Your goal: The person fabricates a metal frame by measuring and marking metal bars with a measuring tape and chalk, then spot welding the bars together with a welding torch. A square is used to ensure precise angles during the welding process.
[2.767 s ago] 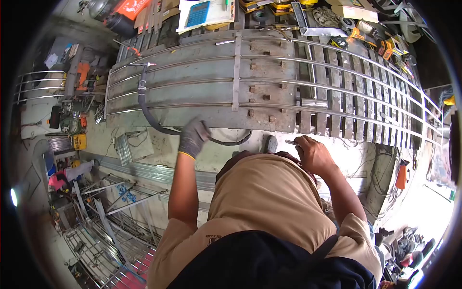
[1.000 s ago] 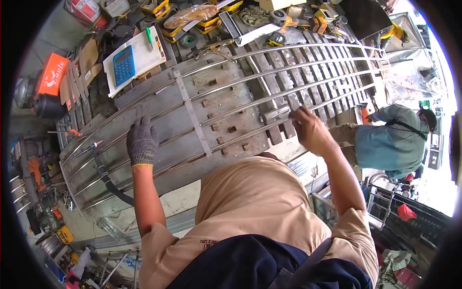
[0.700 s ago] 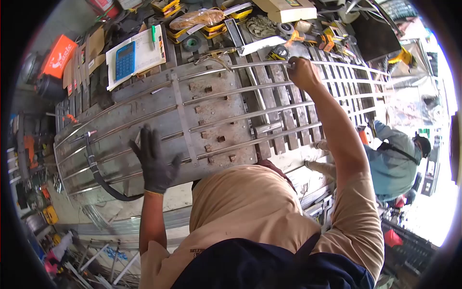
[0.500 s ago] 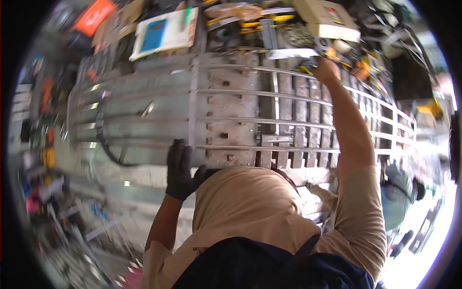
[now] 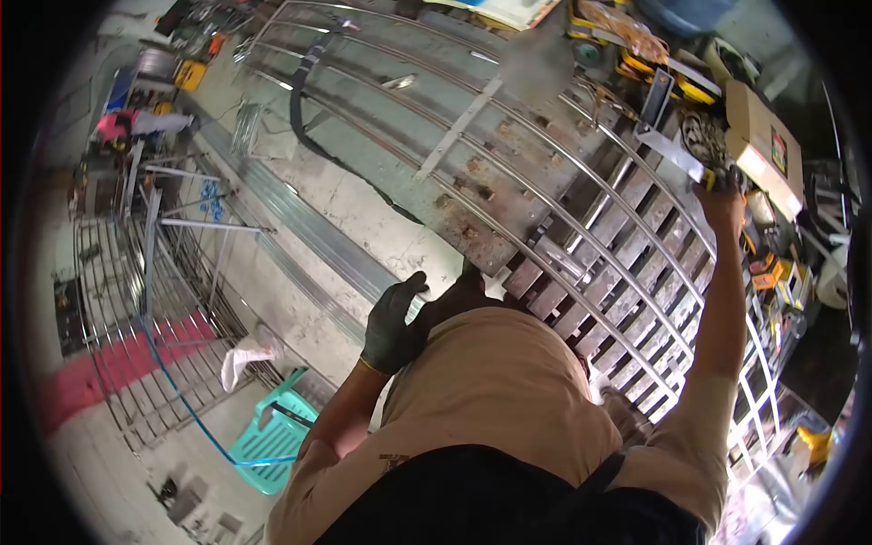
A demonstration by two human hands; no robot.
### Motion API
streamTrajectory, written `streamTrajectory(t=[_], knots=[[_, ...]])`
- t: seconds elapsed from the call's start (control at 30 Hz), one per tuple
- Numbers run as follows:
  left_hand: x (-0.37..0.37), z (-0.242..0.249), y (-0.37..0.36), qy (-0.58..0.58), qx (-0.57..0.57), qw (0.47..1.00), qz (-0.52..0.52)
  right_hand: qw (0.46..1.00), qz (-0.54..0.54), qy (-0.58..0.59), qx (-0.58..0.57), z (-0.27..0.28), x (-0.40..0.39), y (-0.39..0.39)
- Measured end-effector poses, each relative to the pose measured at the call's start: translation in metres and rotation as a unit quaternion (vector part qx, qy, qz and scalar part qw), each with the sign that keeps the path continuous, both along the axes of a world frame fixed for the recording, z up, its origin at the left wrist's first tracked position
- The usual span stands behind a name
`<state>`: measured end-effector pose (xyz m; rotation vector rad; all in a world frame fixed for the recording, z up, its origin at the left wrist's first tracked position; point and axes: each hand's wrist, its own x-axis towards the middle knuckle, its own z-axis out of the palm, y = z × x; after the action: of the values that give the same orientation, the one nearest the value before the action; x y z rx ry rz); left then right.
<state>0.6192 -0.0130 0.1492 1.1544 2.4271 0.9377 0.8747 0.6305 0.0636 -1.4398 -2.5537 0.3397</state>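
Note:
My left hand (image 5: 392, 329), in a dark glove, is beside my shirt at the near edge of the bench, fingers apart and holding nothing. My right hand (image 5: 724, 211) reaches to the far right side of the bench, its fingers curled among tools next to a flat pale metal strip (image 5: 670, 153). A bit of yellow and black shows at the fingertips; what they hold is too small to make out. Between my hands lies a long frame of shiny metal bars (image 5: 590, 241), resting across the slatted bench top (image 5: 627, 313).
A cardboard box (image 5: 763, 150) and yellow tools (image 5: 695, 91) crowd the bench's far side. A black cable (image 5: 298, 100) crosses the frame's left part. On the floor at left are long metal profiles (image 5: 300, 222), a metal grille (image 5: 118, 363) and a green plastic chair (image 5: 272, 440).
The view has swung left, so the bench now slants and more floor shows. My right hand stays stretched out by the tools and the metal strip; my left hand stays open near my body.

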Motion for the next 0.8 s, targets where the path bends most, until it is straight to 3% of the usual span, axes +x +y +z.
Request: streamTrajectory(t=[0.03,0.1,0.2,0.27,0.33,0.47,0.5,0.6,0.7,0.8], knots=[[0.004,0.000,0.001,-0.048,0.014,0.999,0.020,0.998,-0.006,0.061,-0.021,0.026,-0.002,-0.015],[0.008,-0.002,0.008,-0.147,0.040,0.987,0.049,0.961,0.002,0.197,-0.192,0.061,0.004,-0.064],[0.012,0.031,0.056,-0.332,0.028,0.941,0.058,0.841,0.117,0.324,-0.418,0.088,0.010,-0.171],[0.020,0.016,0.079,-0.429,0.181,0.885,-0.028,0.810,0.099,0.360,-0.452,0.111,-0.015,-0.274],[0.031,0.015,0.101,-0.436,0.175,0.879,-0.082,0.815,0.181,0.255,-0.488,0.131,-0.031,-0.331],[0.020,0.034,0.099,-0.324,0.074,0.913,-0.237,0.872,0.183,0.056,-0.451,0.158,-0.045,-0.390],[0.014,0.037,0.098,-0.360,0.023,0.901,-0.240,0.886,0.148,-0.016,-0.439,0.176,-0.052,-0.396],[0.006,0.024,0.092,-0.411,0.005,0.871,-0.268,0.921,0.143,0.095,-0.350,0.172,-0.045,-0.426],[-0.001,-0.002,0.088,-0.393,0.022,0.855,-0.337,0.927,0.110,0.044,-0.356,0.188,-0.051,-0.453],[-0.004,-0.015,0.082,-0.407,0.056,0.851,-0.326,0.936,0.094,0.008,-0.340,0.188,-0.048,-0.468]])
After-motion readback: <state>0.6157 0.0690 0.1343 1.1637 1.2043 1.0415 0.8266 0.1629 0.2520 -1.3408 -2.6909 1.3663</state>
